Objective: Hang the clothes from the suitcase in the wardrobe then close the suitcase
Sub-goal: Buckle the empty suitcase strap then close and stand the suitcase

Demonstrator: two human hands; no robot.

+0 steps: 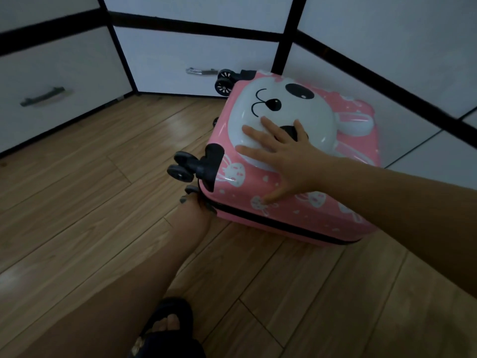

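A pink hard-shell suitcase with a white bunny face lies flat on the wooden floor, its lid down. A black zipper line runs along its near side. My right hand presses flat on the lid with its fingers spread. My left hand is at the suitcase's near-left corner, below a black wheel. Its fingers curl onto the zipper there, and their tips are mostly hidden. No clothes are in view.
The white wardrobe with black frames surrounds the corner behind the suitcase. Its lower drawers carry metal handles. Wooden floor stretches to the left and front. My foot in a dark sandal is at the bottom.
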